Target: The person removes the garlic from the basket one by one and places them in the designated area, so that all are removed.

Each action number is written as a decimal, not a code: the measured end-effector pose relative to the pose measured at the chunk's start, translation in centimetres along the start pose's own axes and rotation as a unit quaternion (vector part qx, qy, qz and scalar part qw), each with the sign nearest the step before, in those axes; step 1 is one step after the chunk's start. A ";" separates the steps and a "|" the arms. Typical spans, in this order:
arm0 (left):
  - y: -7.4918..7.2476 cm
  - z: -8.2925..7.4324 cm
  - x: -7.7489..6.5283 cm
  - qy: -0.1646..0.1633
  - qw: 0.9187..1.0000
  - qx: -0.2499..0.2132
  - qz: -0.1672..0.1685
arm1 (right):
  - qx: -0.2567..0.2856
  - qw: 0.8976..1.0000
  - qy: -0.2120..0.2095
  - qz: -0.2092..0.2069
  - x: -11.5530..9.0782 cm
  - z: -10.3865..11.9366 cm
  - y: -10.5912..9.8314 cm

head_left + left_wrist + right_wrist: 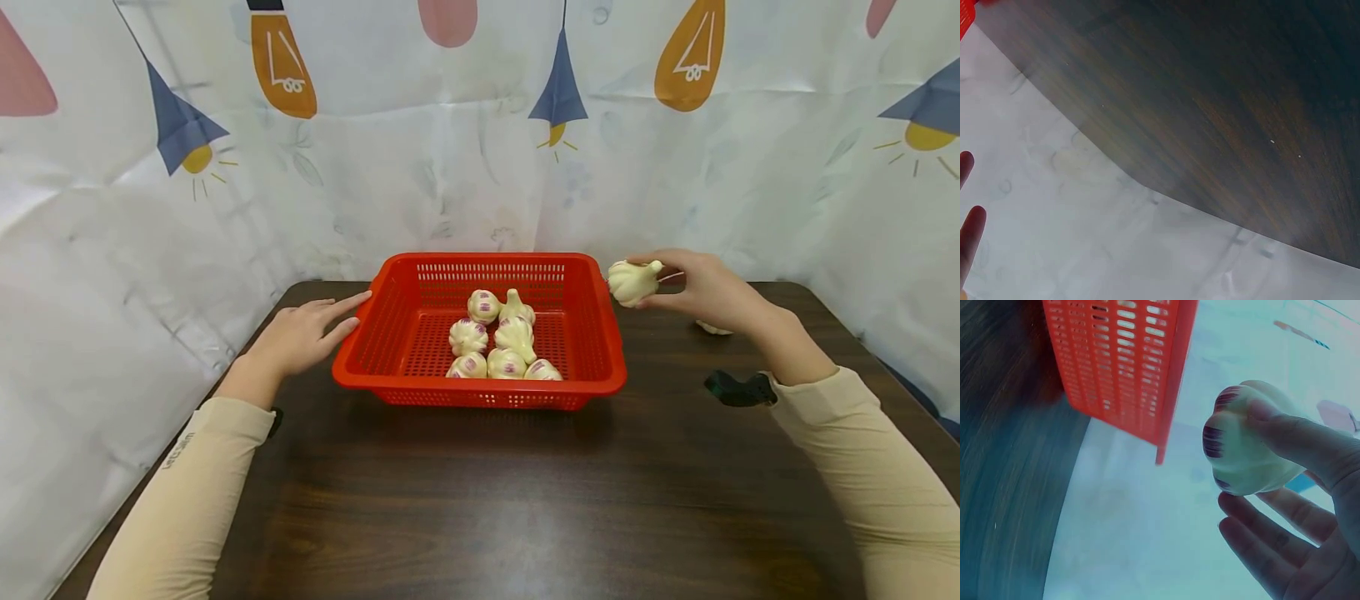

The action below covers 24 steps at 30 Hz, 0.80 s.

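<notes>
A garlic bulb (632, 283), cream with purple streaks, is pinched between the thumb and fingers of my right hand (701, 287). It is held in the air just beyond the right rim of a red plastic basket (480, 384). The right wrist view shows the same garlic bulb (1247, 440) close up, with the thumb across it and the basket's slotted wall (1116, 369) to its left. Several more garlic bulbs (514, 335) lie clustered inside the basket. My left hand (300, 333) has its fingers extended, with fingertips right at the basket's left rim.
Another pale garlic-like piece (712, 327) lies on the dark wooden table (480, 492), partly hidden behind my right hand. A patterned white curtain (480, 183) hangs behind the table and along its sides.
</notes>
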<state>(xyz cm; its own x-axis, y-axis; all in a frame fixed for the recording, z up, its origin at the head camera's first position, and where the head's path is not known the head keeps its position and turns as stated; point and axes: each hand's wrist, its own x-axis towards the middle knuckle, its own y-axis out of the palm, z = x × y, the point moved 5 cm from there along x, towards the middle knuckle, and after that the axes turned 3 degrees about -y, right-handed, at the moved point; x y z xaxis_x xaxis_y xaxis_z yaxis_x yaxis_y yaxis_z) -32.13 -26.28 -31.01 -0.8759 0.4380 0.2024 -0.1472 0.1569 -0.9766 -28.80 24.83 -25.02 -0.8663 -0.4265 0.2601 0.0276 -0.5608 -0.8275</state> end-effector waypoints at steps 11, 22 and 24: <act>-0.1 -0.1 0.0 -0.002 1.000 -0.001 0.006 | -0.009 0.999 0.047 -0.020 -1.8 -1.7 -1.7; -0.1 0.0 0.0 0.000 1.000 -0.004 -0.004 | 0.009 0.992 0.102 -0.069 -4.5 -5.1 -4.0; -0.1 0.1 -0.1 0.000 1.000 -0.004 -0.007 | 0.001 0.991 0.104 -0.084 -4.9 -5.8 -4.4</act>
<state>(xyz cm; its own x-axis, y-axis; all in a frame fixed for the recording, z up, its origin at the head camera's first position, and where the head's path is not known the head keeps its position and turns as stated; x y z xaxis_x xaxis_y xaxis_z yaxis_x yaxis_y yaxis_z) -32.09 -26.37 -30.97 -0.8738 0.4358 0.2158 -0.1554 0.1702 -0.9731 -27.53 33.48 -25.51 -0.9426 -0.1712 0.2867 -0.1258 -0.6131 -0.7800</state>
